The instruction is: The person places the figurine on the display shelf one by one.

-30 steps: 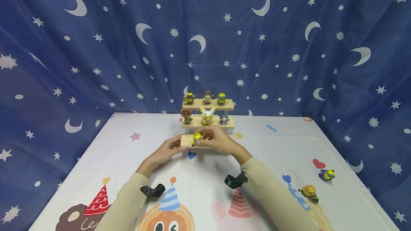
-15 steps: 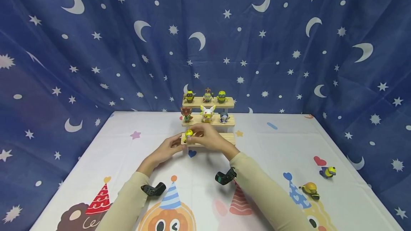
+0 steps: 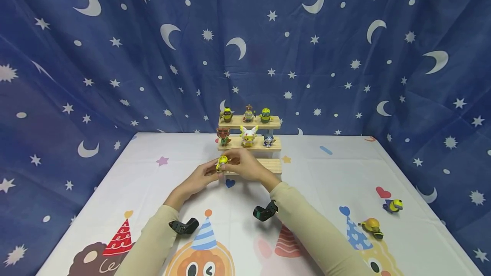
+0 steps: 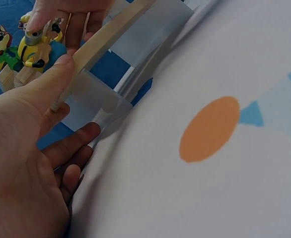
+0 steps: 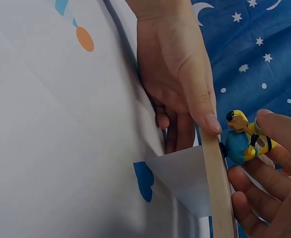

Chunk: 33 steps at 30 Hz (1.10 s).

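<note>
My right hand (image 3: 245,166) pinches a small yellow minion figurine (image 5: 237,144) between thumb and fingers, over the left end of the bottom shelf. The figurine has blue trousers and a brown guitar-like piece; its feet are at the board, though contact is unclear. My left hand (image 3: 196,178) grips the left end of that wooden shelf (image 3: 270,165), thumb along the board's edge and fingers below, beside the translucent support (image 4: 93,99). On the middle tier stand a fox figurine (image 3: 223,136), a white-eared figurine (image 3: 248,135) and a dark-hooded figurine (image 3: 268,139).
Three more minion figurines, one of them crowned (image 3: 249,114), stand on the top tier (image 3: 238,122). At the right, a yellow-and-purple figurine (image 3: 393,205) and an orange-and-yellow figurine (image 3: 372,227) lie on the printed white tablecloth (image 3: 326,182). A blue starry curtain (image 3: 153,67) hangs behind.
My right hand has carried the minion figurine leftward along the bottom shelf to its left end. My left hand keeps its hold on the shelf. The head view has shifted slightly.
</note>
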Available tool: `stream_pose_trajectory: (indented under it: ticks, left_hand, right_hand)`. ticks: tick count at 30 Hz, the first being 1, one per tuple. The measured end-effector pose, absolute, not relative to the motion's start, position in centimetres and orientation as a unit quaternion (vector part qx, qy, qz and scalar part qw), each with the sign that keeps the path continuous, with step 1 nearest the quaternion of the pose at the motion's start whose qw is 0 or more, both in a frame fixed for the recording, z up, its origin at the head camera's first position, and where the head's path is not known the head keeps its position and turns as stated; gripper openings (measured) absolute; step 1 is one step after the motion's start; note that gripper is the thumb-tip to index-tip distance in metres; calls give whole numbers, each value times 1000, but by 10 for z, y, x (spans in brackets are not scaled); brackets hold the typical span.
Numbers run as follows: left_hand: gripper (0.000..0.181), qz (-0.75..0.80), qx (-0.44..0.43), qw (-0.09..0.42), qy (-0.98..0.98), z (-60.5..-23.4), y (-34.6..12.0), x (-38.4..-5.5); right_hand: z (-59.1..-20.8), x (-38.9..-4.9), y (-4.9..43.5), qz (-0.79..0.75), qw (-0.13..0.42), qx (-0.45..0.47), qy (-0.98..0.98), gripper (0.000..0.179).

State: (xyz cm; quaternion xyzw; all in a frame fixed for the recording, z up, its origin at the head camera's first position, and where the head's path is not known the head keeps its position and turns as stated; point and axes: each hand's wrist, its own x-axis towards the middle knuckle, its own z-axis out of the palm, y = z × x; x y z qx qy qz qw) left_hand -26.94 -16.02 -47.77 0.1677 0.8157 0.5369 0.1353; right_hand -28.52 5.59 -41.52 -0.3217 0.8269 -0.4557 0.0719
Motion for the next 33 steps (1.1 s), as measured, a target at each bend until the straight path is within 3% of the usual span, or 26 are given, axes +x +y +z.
stream_pose_trajectory:
  ticks: [13,33]
  left_hand:
    - [68,535,160,135,818,-478,-158,-270]
    - [70,546,148,145,812,-476,-158,-269]
  right_hand:
    - [-415,-285,58,-468,95,-313,821,40]
    - [-410,-285,63,-460,79,-326,822,41]
